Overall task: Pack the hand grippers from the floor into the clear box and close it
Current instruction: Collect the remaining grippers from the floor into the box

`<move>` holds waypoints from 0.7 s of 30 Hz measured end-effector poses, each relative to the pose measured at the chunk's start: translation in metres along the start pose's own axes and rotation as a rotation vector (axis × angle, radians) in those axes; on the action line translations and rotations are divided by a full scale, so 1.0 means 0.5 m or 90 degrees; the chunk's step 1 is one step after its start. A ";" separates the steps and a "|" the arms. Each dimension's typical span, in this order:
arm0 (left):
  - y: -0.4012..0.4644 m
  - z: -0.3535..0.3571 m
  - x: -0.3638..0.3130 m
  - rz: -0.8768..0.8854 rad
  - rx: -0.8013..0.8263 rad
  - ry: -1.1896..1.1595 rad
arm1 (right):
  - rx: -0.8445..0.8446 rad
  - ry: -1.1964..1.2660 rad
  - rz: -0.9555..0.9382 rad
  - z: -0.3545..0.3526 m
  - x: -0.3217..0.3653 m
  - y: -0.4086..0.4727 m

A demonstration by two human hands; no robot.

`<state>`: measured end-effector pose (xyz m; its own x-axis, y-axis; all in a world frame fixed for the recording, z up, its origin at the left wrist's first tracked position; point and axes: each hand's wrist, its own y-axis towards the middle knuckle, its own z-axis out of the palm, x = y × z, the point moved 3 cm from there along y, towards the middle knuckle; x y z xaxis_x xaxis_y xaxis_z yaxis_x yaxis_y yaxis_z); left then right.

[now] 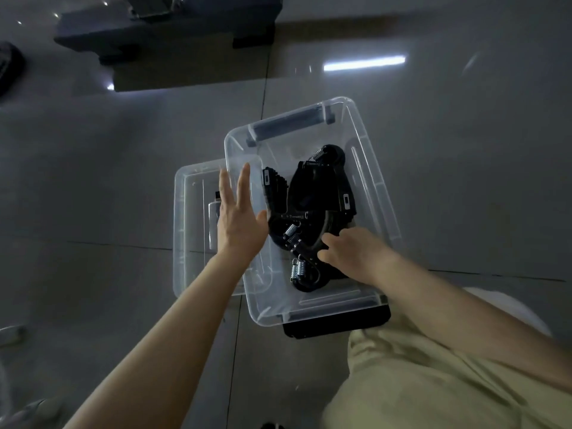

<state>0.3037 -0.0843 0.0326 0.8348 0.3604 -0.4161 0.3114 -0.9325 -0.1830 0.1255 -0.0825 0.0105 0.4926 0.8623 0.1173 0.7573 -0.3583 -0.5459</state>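
The clear box (365, 140) stands open on the tiled floor, with several black hand grippers (312, 196) and their steel springs piled inside. The clear lid (185, 230) lies flat on the floor to the box's left, partly under it. My left hand (238, 218) hovers with fingers spread over the box's left wall and holds nothing. My right hand (353, 252) reaches into the box from the right, its fingers curled on the handle of the nearest hand gripper (305, 252).
A dark piece of furniture (167, 32) stands on the floor at the top. A black flat object (337, 323) lies under the box's near edge. My knee in beige trousers (433, 382) fills the lower right.
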 end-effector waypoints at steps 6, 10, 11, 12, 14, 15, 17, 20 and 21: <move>0.004 0.004 -0.001 -0.023 -0.006 -0.003 | 0.116 0.127 0.067 0.059 -0.003 0.013; 0.002 0.001 -0.002 -0.022 -0.021 -0.010 | 0.109 0.087 0.068 0.060 -0.007 0.020; 0.001 0.000 -0.004 -0.018 -0.022 -0.015 | 0.106 0.063 0.063 0.057 -0.006 0.020; 0.001 -0.001 -0.005 -0.016 -0.023 -0.017 | 0.101 0.035 0.061 0.053 -0.005 0.021; 0.001 -0.001 -0.007 -0.015 -0.023 -0.020 | 0.085 -0.021 0.060 0.047 -0.002 0.021; 0.001 -0.001 -0.007 -0.015 -0.023 -0.021 | 0.077 -0.035 0.064 0.046 -0.001 0.021; 0.000 -0.001 -0.005 -0.013 -0.021 -0.023 | 0.067 -0.037 0.069 0.044 -0.003 0.018; -0.003 -0.002 -0.006 -0.019 -0.010 -0.019 | 0.073 -0.046 0.051 0.045 -0.002 0.018; -0.004 -0.003 -0.008 -0.023 -0.008 -0.020 | 0.077 -0.064 0.029 0.047 0.001 0.021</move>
<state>0.3005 -0.0840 0.0358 0.8081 0.3945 -0.4374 0.3469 -0.9189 -0.1877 0.1237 -0.0774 -0.0149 0.4754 0.8797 0.0103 0.6754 -0.3574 -0.6450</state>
